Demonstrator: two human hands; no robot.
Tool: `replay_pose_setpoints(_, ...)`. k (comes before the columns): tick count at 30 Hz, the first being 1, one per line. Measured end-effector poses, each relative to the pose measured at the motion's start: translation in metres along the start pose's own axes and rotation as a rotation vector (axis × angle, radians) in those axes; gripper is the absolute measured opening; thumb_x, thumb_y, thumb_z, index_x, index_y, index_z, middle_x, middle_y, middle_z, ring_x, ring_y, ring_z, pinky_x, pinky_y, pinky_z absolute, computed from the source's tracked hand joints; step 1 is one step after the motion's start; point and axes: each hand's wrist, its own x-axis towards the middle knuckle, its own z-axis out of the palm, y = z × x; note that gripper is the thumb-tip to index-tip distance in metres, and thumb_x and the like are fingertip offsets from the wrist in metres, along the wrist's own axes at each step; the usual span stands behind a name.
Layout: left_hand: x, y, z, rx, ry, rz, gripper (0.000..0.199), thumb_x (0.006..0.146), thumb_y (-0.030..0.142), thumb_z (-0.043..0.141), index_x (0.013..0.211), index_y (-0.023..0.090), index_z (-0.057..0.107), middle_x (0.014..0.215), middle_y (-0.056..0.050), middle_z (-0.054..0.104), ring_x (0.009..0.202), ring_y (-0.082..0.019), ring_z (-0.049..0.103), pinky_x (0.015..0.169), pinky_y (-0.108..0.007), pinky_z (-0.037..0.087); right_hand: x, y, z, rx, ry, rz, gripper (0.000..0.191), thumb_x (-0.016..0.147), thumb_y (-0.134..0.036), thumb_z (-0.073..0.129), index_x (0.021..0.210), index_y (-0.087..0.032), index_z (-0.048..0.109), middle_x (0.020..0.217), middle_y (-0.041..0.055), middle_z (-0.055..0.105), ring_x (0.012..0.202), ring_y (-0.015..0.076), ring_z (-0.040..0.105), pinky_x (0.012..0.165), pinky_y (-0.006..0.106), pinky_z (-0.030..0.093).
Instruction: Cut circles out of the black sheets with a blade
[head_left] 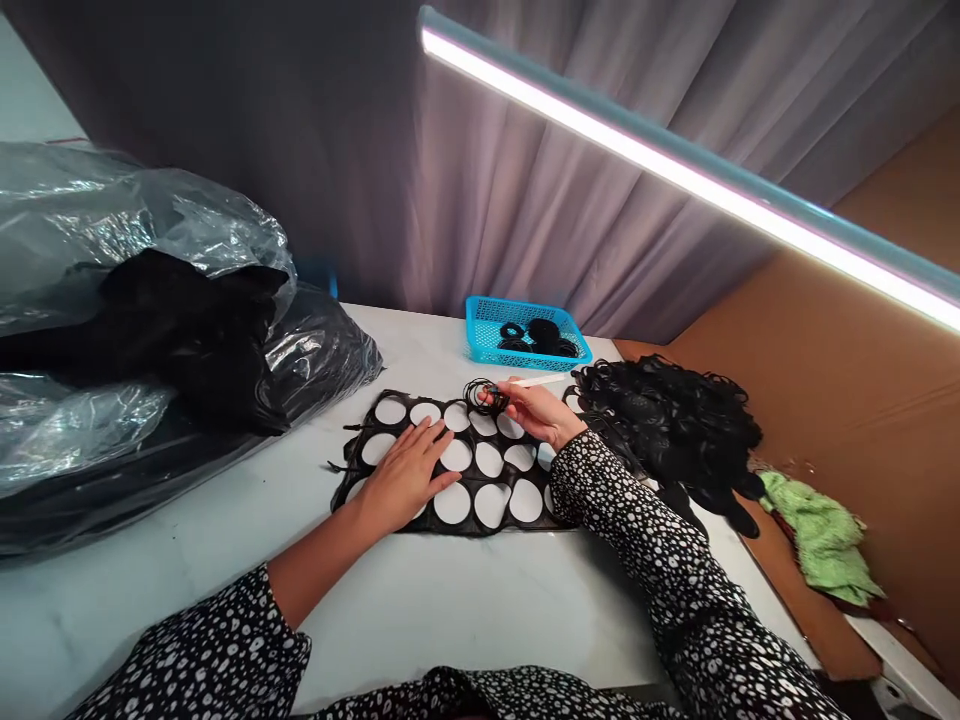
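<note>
A black sheet with rows of round cut-out holes lies on the white table, which shows through the holes. My left hand rests flat on its left part, fingers spread. Over the sheet's far edge, my right hand is closed, its fingertips pinching a bundle of thin black rings. A white pen-like stick sticks out to the right past the same fingers; whether they grip it too is hard to see. Right beside that hand is a heap of black cut pieces.
A blue plastic basket with black rings inside stands at the back of the table. Clear plastic bags with black material fill the left side. A green cloth lies far right. A lit tube lamp hangs above.
</note>
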Motion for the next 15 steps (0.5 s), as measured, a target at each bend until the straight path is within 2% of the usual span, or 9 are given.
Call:
replay_pose_setpoints(4, -0.002, 0.0, 0.0, 0.021, -0.012, 0.007, 0.056, 0.099, 0.051, 0.045, 0.144, 0.019, 0.042, 0.154, -0.012, 0.04, 0.146, -0.029, 0.028, 0.116, -0.047, 0.028, 0.001, 0.002, 0.001, 0.167, -0.167, 0.155, 0.023, 0.079, -0.014, 0.073, 0.074, -0.018, 0.051, 0.093, 0.0104, 0.069, 0.083, 0.0133, 0.069, 0.055, 0.014, 0.058)
replay_pose_setpoints(6, -0.003, 0.0, 0.0, 0.032, -0.006, 0.009, 0.055, 0.099, 0.051, 0.045, 0.144, 0.02, 0.043, 0.153, -0.012, 0.04, 0.146, -0.029, 0.028, 0.116, -0.047, 0.029, -0.001, 0.002, 0.001, 0.203, -0.228, 0.182, 0.02, 0.081, -0.017, 0.071, 0.076, -0.017, 0.052, 0.098, 0.0113, 0.068, 0.082, 0.0127, 0.068, 0.061, 0.017, 0.06)
replay_pose_setpoints(9, -0.003, 0.0, 0.0, 0.042, 0.002, 0.009, 0.054, 0.099, 0.05, 0.044, 0.143, 0.02, 0.043, 0.153, -0.012, 0.041, 0.146, -0.029, 0.029, 0.115, -0.047, 0.029, -0.001, 0.0, 0.0, 0.228, -0.292, 0.177, 0.015, 0.084, -0.021, 0.069, 0.082, -0.016, 0.055, 0.101, 0.0105, 0.068, 0.079, 0.0116, 0.065, 0.06, 0.018, 0.059)
replay_pose_setpoints(11, -0.003, 0.0, 0.0, 0.04, 0.001, 0.008, 0.054, 0.099, 0.05, 0.044, 0.144, 0.02, 0.043, 0.153, -0.011, 0.041, 0.145, -0.028, 0.03, 0.116, -0.047, 0.029, 0.002, -0.008, -0.003, 0.279, -0.242, 0.124, 0.011, 0.085, -0.02, 0.068, 0.084, -0.016, 0.057, 0.095, 0.0073, 0.066, 0.072, 0.0096, 0.061, 0.055, 0.016, 0.056)
replay_pose_setpoints(15, 0.001, 0.001, -0.003, 0.036, -0.037, 0.0, 0.056, 0.099, 0.05, 0.045, 0.144, 0.018, 0.042, 0.153, -0.013, 0.041, 0.145, -0.029, 0.03, 0.116, -0.047, 0.028, 0.013, -0.031, -0.012, 0.37, 0.038, -0.047, 0.015, 0.085, -0.015, 0.066, 0.077, -0.02, 0.055, 0.078, 0.0008, 0.059, 0.063, 0.0086, 0.056, 0.045, 0.014, 0.049)
